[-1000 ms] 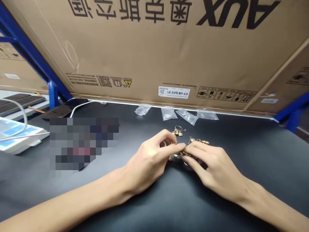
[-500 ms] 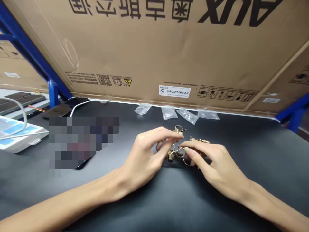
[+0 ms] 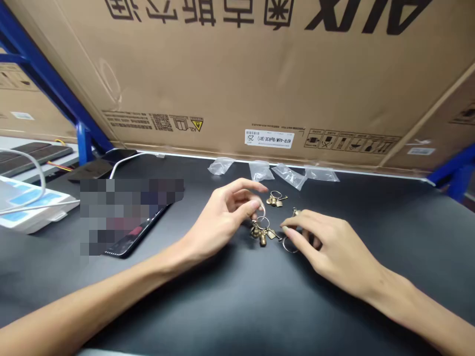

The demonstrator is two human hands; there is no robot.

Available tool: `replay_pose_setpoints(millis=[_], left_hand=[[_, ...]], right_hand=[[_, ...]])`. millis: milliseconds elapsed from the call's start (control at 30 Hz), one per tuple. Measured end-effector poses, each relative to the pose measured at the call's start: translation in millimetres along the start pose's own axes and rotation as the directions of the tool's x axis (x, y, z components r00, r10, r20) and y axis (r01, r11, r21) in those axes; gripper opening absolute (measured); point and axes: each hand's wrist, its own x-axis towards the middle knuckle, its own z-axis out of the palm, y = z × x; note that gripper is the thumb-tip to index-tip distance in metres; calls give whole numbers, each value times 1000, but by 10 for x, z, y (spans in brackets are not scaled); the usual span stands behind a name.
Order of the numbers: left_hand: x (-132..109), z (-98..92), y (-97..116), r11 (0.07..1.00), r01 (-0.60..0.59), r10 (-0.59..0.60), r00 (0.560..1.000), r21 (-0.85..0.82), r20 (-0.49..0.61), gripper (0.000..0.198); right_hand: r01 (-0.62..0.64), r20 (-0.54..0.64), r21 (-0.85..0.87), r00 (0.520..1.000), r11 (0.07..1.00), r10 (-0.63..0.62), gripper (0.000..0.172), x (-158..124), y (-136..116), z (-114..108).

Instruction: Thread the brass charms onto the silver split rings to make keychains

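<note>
My left hand [image 3: 230, 210] is closed, its thumb and bent fingers holding a pale, blurred key ring, while the index finger stretches away. Just below it, a keychain with bronze-coloured charms [image 3: 262, 239] and a metal ring lies on the black table. Behind, another keychain [image 3: 274, 201] with small charms lies apart from both hands. My right hand [image 3: 322, 242] has thumb and index tips close together; whatever they pinch, if anything, is too small to make out. Under its thumb a metal ring [image 3: 290, 245] shows, partly hidden, and a bronze charm [image 3: 296, 211] peeks out behind the knuckles.
Several clear plastic bags [image 3: 261, 171] lie along the back edge, against a large cardboard box [image 3: 208, 74]. At left are a phone [image 3: 128, 247], partly pixelated, a white cable [image 3: 122, 159] and a white-and-blue box [image 3: 33, 207]. Blue metal posts [image 3: 82, 141] flank the table [image 3: 237, 306].
My hands have parted from where their fingertips met. The left moved slightly left and up with a key ring; the right stays nearly in place. The keychains between them are now more exposed.
</note>
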Motion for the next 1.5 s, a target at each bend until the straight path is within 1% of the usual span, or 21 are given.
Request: replay_pose_setpoints(millis=[67,133,267,433,500,567,633,767,900,967,1067,1167,1300,1400,1500], left_hand=[[30,-39,-45,996,33,-31,999,-81,18,20],[54,-66,-72,992,64,-65,998,-113,-2,21],[93,-89,-102,994,108,-110,992,-25,-65,15],[130,-114,-186,985,160,-157,986,62,-51,14],[137,-129,-216,978,165,-160,986,126,-49,14],[139,-145,-231,959,119,-107,992,259,-60,13],[136,-157,-235,917,60,-33,997,394,-76,13],[116,-164,-237,827,2,64,993,561,-98,17],[88,-153,-240,637,-76,165,985,767,-39,28],[77,-140,-231,581,-104,195,981,807,-14,32],[63,-116,-199,569,-135,245,969,811,-11,33],[50,-92,-160,589,-163,311,950,792,-36,30],[28,-63,-138,636,-215,351,936,741,-30,27],[5,-37,-142,654,-251,366,930,713,-9,26],[-29,-7,-142,649,-292,379,925,703,34,26]], right_hand=[[-2,44,-45,999,999,4,25,11,31,-24],[-5,99,-79,995,997,13,23,16,61,-51],[-46,198,-82,978,996,62,27,14,107,-95],[-90,259,-21,961,996,92,23,37,132,-113],[-96,272,15,958,995,89,23,45,140,-117],[-101,269,53,959,993,83,23,47,155,-125],[-113,257,79,962,990,89,23,42,180,-140],[-137,268,94,957,986,107,25,27,243,-172],[-131,306,122,948,984,88,20,14,263,-181],[-136,310,140,947,981,87,21,10,259,-192],[-152,322,153,942,977,96,20,1,274,-234],[-164,340,122,934,979,114,29,-3,338,-278],[-143,378,92,920,985,98,20,14,406,-299],[-122,394,121,917,985,65,23,34,350,-305],[-137,329,168,941,976,75,25,49,212,-278]])
